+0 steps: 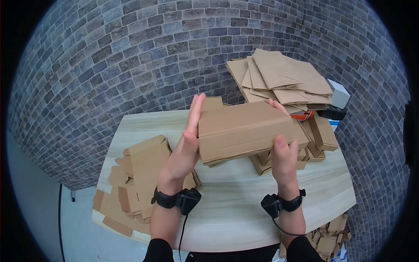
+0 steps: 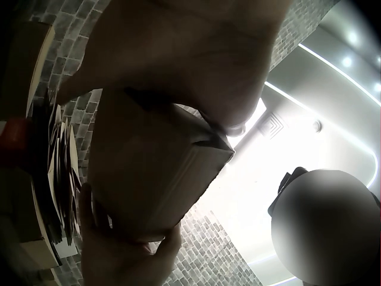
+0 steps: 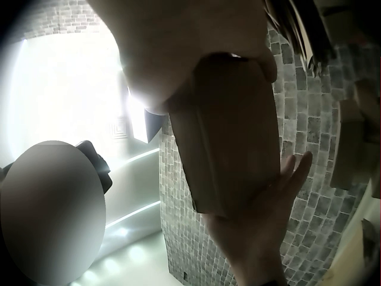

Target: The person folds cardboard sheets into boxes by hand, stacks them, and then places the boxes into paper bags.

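Note:
A brown cardboard box (image 1: 244, 131) is held in the air above the table, between both hands. My left hand (image 1: 185, 146) presses flat against its left end, the fingers straight and pointing up. The right hand (image 1: 286, 161) grips the other end, thumb on the near side and fingertips showing over the far edge. In the left wrist view the box (image 2: 149, 161) appears dark, with a folded flap near one corner. The right wrist view shows the box (image 3: 229, 137) between the right hand above and the left hand (image 3: 256, 226) below.
Flattened cardboard pieces (image 1: 144, 174) lie at the table's left. Small brown boxes (image 1: 323, 133) and a tall pile of flat brown paper or card (image 1: 288, 78) stand at the right back. More cardboard (image 1: 327, 238) is below the table's right edge; a brick-patterned wall (image 1: 174, 56) rises behind.

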Available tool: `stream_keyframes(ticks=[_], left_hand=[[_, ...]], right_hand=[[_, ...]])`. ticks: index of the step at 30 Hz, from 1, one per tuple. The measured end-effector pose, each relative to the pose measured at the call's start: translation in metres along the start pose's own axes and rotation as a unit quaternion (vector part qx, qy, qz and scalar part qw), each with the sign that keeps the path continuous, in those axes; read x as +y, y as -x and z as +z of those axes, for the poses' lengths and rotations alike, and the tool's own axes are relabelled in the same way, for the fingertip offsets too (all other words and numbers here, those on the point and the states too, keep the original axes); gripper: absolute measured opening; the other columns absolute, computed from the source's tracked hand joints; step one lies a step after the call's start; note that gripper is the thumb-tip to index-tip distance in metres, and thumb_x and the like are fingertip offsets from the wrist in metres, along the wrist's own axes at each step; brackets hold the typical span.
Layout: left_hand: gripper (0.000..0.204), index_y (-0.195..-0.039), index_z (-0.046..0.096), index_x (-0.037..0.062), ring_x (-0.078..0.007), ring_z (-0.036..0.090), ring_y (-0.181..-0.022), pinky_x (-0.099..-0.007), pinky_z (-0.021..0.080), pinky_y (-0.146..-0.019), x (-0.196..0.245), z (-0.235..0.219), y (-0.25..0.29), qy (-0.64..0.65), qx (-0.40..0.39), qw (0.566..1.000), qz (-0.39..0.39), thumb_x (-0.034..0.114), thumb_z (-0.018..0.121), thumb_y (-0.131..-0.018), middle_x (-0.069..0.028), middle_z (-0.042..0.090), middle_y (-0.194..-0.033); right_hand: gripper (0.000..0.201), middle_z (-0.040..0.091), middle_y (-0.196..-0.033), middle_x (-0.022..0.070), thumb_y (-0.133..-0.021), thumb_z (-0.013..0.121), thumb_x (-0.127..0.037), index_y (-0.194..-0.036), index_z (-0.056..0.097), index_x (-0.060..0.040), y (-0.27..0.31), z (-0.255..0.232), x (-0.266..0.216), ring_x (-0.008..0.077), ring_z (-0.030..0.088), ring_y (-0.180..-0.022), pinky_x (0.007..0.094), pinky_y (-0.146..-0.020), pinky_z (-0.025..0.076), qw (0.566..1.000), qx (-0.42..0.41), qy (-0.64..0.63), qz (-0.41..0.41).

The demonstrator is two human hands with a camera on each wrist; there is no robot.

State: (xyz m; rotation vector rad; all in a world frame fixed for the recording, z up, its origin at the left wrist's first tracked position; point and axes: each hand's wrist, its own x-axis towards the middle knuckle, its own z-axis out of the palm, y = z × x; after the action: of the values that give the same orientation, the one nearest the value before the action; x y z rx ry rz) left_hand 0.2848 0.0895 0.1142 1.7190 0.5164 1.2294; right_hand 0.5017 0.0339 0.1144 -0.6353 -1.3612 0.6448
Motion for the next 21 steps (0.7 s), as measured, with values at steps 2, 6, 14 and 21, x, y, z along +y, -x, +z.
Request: stream_keyframes(ticks=[2,6,14,21], left_hand=[[0.120,-0.156,0.005,0.0011,-0.0316,-0.001,-0.151,-0.0467,0.008,-0.120,-0.002,0.000,0.000,-0.050,-0.017,0.998,0.033,0.091,0.022,-0.079,-0.0222,0.002,-0.162],[0.125,-0.156,0.009,0.0015,-0.0341,-0.004,-0.151,-0.0488,0.007,-0.119,-0.006,0.007,-0.004,-0.094,0.007,0.988,0.124,0.093,0.032,-0.074,-0.0250,-0.002,-0.162],[0.111,-0.154,0.006,0.0056,-0.0310,0.028,-0.143,-0.0445,0.025,-0.116,0.007,0.029,-0.005,0.017,0.082,0.980,0.179,0.055,0.073,-0.081,-0.0239,0.016,-0.159],[0.090,-0.154,0.000,0.0130,-0.0276,0.047,-0.129,-0.0403,0.033,-0.111,0.005,0.032,-0.006,0.067,0.127,0.969,0.200,0.037,0.063,-0.095,-0.0280,0.035,-0.151]], right_hand=[[0.076,0.044,-0.143,0.0172,-0.096,0.058,-0.042,-0.149,0.029,0.0034,0.001,0.001,-0.004,0.0230,0.043,-0.131,0.0357,-0.110,0.032,1.000,0.011,0.011,0.002],[0.074,0.045,-0.141,0.0173,-0.098,0.056,-0.046,-0.148,0.031,0.0027,-0.001,0.000,-0.001,0.0222,0.045,-0.130,0.0353,-0.110,0.032,0.999,0.032,0.032,0.008],[0.069,0.046,-0.140,0.0140,-0.100,0.053,-0.048,-0.146,0.036,0.0002,0.001,-0.001,-0.005,0.0219,0.046,-0.127,0.0352,-0.110,0.033,0.993,0.056,0.100,-0.006],[0.069,0.041,-0.148,0.0170,-0.098,0.061,-0.038,-0.148,0.032,-0.0001,-0.001,-0.004,-0.008,0.0246,0.042,-0.134,0.0364,-0.112,0.032,0.994,0.038,0.093,-0.047]])
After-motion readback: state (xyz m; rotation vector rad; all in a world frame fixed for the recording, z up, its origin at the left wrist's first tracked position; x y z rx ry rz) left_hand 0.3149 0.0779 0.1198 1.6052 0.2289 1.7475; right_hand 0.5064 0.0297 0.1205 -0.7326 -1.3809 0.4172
